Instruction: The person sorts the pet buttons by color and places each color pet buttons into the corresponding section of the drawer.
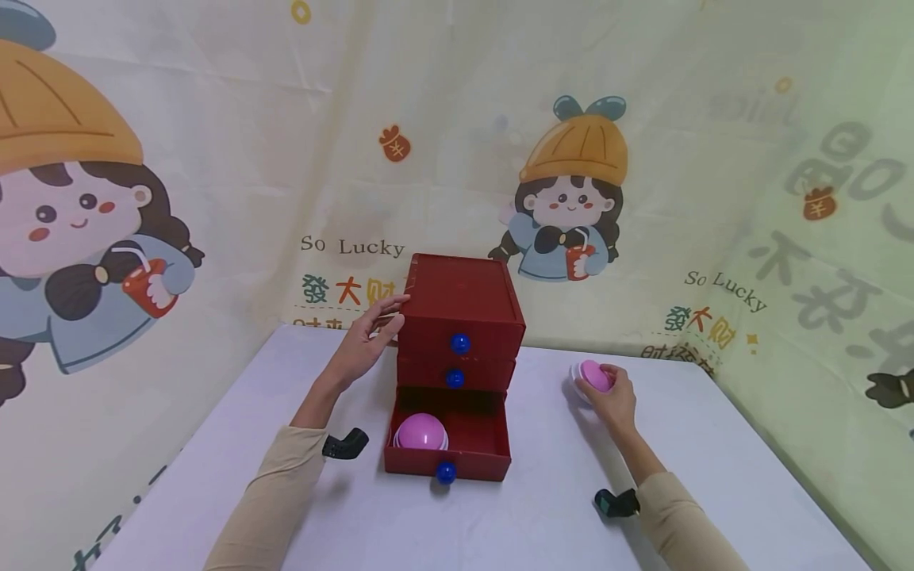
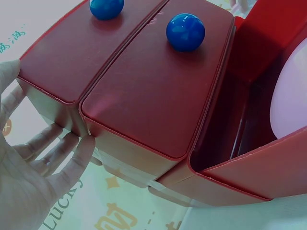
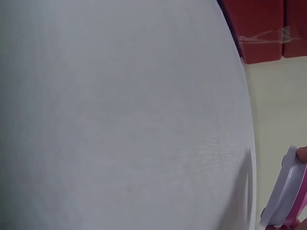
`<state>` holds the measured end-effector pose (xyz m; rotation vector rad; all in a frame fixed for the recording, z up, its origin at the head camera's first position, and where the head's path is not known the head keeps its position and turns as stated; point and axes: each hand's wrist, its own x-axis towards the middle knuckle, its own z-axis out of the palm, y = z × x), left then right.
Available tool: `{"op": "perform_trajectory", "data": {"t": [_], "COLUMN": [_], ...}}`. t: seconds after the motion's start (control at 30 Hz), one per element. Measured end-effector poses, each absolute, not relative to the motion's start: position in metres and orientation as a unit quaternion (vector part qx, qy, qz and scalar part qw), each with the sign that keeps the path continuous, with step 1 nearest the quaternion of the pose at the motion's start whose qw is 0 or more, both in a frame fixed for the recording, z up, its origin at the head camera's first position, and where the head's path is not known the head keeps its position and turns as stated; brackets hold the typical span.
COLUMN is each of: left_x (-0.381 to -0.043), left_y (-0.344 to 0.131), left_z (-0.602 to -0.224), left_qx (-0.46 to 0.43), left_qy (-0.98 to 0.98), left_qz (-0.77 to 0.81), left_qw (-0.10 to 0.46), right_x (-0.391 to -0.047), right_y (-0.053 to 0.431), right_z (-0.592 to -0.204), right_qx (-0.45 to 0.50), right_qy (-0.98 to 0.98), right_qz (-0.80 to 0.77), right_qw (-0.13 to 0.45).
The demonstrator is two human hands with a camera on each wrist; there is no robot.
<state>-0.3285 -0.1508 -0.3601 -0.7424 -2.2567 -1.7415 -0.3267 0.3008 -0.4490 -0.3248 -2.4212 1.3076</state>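
A dark red box of stacked drawers (image 1: 464,289) with blue round knobs stands on the table. Its bottom drawer (image 1: 471,461) is pulled out, the two above pushed in. In that drawer's left part lies a pink dome-shaped object (image 1: 421,432) with a white rim. My left hand (image 1: 366,341) rests at the box's upper left side, fingers extended; in the left wrist view fingertips (image 2: 86,143) touch the side. Right of the box, my right hand (image 1: 612,399) grips a round pink-and-white object (image 1: 594,376) just above the table. Its white underside (image 3: 283,191) shows in the right wrist view.
The white table (image 1: 550,492) reaches back to a printed cloth (image 1: 457,190) hung behind and along the right. Black wrist devices (image 1: 346,444) sit at both forearms. Clear tape (image 3: 268,37) crosses the side of the red box.
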Motion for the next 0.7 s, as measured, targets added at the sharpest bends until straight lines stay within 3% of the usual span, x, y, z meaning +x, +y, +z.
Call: {"op": "perform_trajectory", "data": {"t": [0.7], "left_x": [-0.329], "left_y": [-0.150], "left_z": [-0.361], "left_qx": [-0.254], "left_qy": [-0.761], "left_qz": [-0.589], "left_qw": [0.096], "right_x": [-0.298], "right_y": [0.275], "right_z": [-0.430], "right_qx": [-0.064], "right_qy": [-0.836], "right_qz": [0.482], "right_qw": [0.255]}}
